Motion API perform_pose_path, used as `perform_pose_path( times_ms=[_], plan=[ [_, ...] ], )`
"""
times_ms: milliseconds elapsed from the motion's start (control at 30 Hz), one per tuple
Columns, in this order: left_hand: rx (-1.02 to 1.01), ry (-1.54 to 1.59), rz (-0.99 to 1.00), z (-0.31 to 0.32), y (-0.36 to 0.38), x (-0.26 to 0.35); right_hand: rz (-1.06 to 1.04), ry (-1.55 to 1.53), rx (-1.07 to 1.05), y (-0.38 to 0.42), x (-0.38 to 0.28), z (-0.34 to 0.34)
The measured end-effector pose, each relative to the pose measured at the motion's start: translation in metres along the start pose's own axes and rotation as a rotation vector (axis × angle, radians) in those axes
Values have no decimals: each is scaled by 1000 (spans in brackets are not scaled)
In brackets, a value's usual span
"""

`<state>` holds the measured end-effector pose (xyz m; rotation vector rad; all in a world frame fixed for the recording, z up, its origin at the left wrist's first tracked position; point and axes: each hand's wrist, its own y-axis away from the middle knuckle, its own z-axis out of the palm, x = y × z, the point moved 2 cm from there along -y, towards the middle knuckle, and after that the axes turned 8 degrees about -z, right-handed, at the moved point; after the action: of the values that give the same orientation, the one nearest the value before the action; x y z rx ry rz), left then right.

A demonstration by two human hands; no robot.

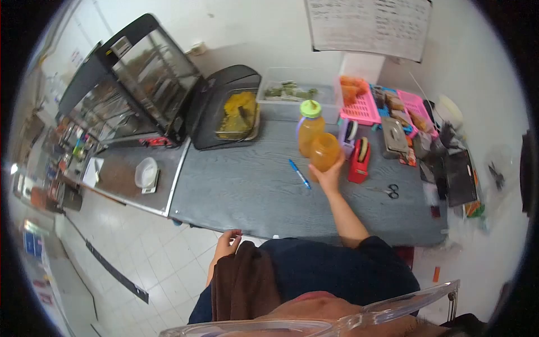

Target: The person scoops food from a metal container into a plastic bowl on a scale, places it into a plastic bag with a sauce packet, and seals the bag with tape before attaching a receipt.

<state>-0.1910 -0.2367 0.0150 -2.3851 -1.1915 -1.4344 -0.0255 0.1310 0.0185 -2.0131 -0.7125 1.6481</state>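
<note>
My right hand is wrapped round a squat orange bottle, holding it at the table. Right behind it stands a taller squeeze bottle with a yellow-green cap and orange contents. A blue pen lies just left of the held bottle. On the other side are a red tape dispenser and a lilac tape dispenser. My left hand hangs at the table's front edge, fingers loosely bent and apart, with nothing visible in it.
Scissors lie to the right on the grey table. At the back are a clear plastic bin, a pink basket and a metal container. A tray of yellow food and a glass display warmer stand left.
</note>
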Motion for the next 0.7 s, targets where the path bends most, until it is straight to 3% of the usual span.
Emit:
perform_pose_path(
  times_ms=[133,233,333,433,467,567,667,700],
  plan=[
    [-10,-38,278,15,-19,62,-13,-168,-33,1,-24,-1],
    [172,-129,568,29,-20,126,-38,-359,-337,17,-79,-2],
    [219,110,596,48,-27,144,16,-671,-683,38,-125,-4],
    [-45,340,282,49,-29,124,-208,-744,-905,34,-129,2],
    [-43,356,352,47,-30,120,-264,-748,-939,25,-124,3],
    [136,362,354,45,-19,101,-497,-378,-608,-4,-81,8],
    [243,454,227,43,-4,73,-75,-200,-172,-48,-44,20],
    [267,512,187,43,1,72,-56,-147,-43,-61,-32,25]
  ],
)
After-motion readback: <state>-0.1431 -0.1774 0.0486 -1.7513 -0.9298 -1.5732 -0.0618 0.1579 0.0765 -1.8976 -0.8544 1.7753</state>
